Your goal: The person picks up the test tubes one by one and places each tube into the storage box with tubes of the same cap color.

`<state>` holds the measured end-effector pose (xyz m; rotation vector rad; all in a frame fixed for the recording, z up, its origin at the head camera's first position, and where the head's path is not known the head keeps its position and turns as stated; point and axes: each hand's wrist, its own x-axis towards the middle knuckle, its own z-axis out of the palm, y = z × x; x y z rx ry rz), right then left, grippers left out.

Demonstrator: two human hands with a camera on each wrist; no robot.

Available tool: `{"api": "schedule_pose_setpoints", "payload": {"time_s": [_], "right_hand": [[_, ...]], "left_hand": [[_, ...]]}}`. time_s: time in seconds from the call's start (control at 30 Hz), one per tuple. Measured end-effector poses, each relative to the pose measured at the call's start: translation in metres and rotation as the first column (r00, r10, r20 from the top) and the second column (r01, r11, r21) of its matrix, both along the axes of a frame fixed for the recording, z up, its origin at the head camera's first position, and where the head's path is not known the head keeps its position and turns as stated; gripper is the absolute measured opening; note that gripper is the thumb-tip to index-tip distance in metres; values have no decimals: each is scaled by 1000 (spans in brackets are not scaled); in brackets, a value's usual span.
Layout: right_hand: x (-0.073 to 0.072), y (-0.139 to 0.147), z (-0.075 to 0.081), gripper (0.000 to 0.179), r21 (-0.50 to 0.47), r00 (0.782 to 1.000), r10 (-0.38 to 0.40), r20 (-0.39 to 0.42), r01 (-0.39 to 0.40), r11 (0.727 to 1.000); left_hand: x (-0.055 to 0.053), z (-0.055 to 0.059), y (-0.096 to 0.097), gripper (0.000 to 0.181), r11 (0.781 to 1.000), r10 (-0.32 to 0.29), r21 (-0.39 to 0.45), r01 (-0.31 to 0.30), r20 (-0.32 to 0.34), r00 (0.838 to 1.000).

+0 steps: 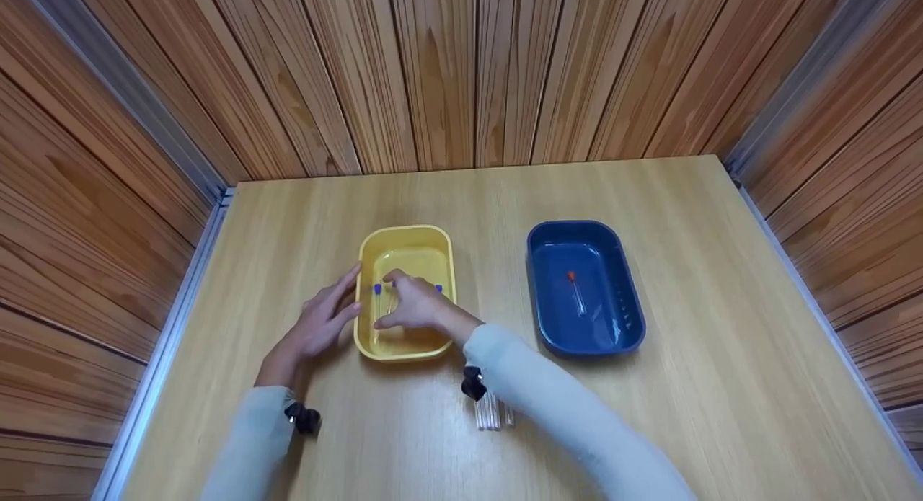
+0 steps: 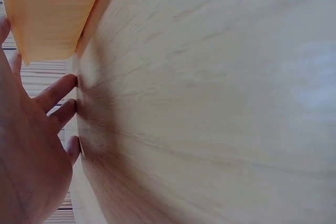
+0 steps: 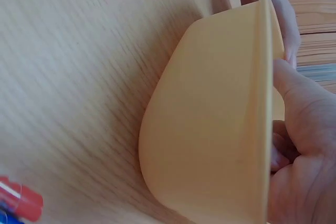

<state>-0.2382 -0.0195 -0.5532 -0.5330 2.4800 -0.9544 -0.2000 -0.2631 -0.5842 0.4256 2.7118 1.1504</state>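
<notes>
My left hand [image 1: 328,319] rests its straight, spread fingers along the left wall of a yellow tray [image 1: 404,357], its thumb near the rim. In the left wrist view the other fingertips of that hand [image 2: 34,135] come down at the tabletop. My right hand [image 1: 418,303] reaches over the right rim into the tray, thumb and forefinger spread apart. Inside lie clear tubes with blue caps: one tube [image 1: 378,303] by the left wall, and a blue cap [image 1: 438,288] at the right. The tray wall hides the right fingertips in the right wrist view.
A dark blue tray [image 1: 588,349] stands to the right, with a red-capped clear tube [image 1: 576,292] inside. Several clear tubes [image 1: 489,414] lie on the table under my right forearm; a red cap [image 3: 26,203] shows there. Wood-panelled walls [image 1: 433,76] close off the back and sides.
</notes>
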Motion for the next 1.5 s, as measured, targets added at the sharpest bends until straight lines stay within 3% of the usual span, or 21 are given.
{"api": "schedule_pose_setpoints", "payload": {"time_s": [0.07,0.2,0.3,0.57,0.73,0.93,1.2,1.33,1.5], "right_hand": [[-5,1,-11,90,6,999,-2,-48,3,1000],[1,8,-2,91,-2,999,0,-52,0,1000],[15,14,22,91,-27,1000,0,-5,0,1000],[29,26,40,85,-40,999,23,-25,-24,999],[34,33,51,84,-43,998,48,-29,-49,998],[38,39,57,84,-27,994,83,-64,-85,996],[46,51,63,82,-13,985,128,-117,-130,991],[53,58,66,82,-12,989,126,-73,-127,992],[60,68,67,81,-6,989,129,-73,-130,991]], "left_hand": [[0,0,0,73,1000,-3,9,3,-12,1000],[0,0,0,73,1000,-5,14,5,-19,1000],[1,0,0,73,1000,2,12,-2,7,1000],[2,0,0,73,1000,-3,27,3,-26,1000],[2,-1,-1,74,999,3,33,-3,2,1000],[1,-1,-1,74,999,-3,47,3,-6,1000],[2,-3,1,73,1000,19,-12,-19,-7,1000],[2,-1,1,75,999,30,-21,-29,26,999],[0,1,1,76,999,25,-20,-25,40,999]]}}
